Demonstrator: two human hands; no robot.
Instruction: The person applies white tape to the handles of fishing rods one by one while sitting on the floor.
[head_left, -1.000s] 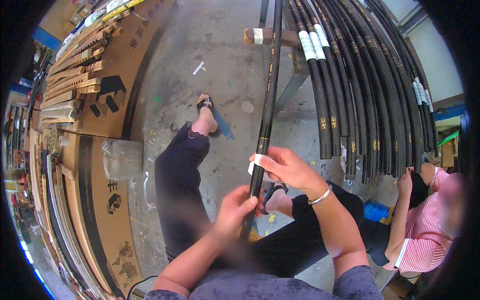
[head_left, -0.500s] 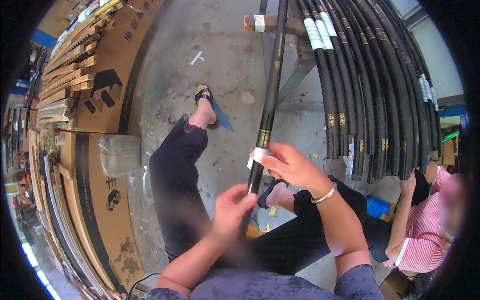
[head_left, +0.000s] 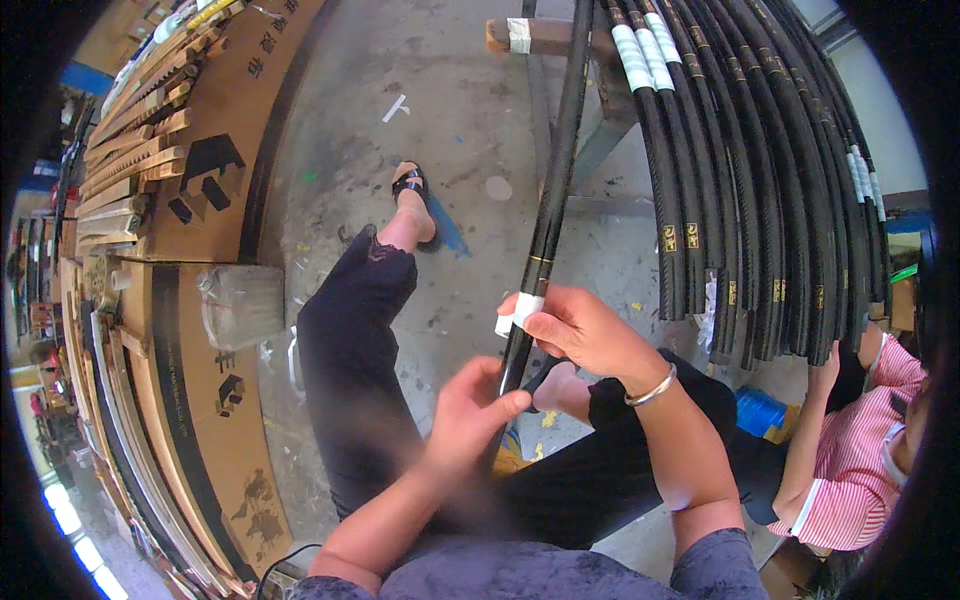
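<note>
A long black tube [head_left: 553,195] with thin gold bands slants from the top of the view down to my lap. My left hand [head_left: 468,408] grips it near its lower end, thumb lying across the front. Just above, my right hand [head_left: 585,330] pinches a white strip of tape [head_left: 527,308] that goes round the tube. A white piece sticks out to the left of the tube there, and my fingers partly cover it. The tube's far part passes over a wooden bar [head_left: 555,37] with white wrapping on it.
Several black tubes [head_left: 735,200] lie side by side on a stand at the right, some with white wraps. A co-worker in a striped shirt [head_left: 850,460] sits beyond their near ends. Cardboard boxes [head_left: 215,420] and wooden strips [head_left: 135,165] fill the left side. A white scrap [head_left: 396,108] lies on the floor.
The tube has turned about its length: the gold label above the tape no longer faces up. Its far part has shifted slightly right. My left thumb has moved a little across it.
</note>
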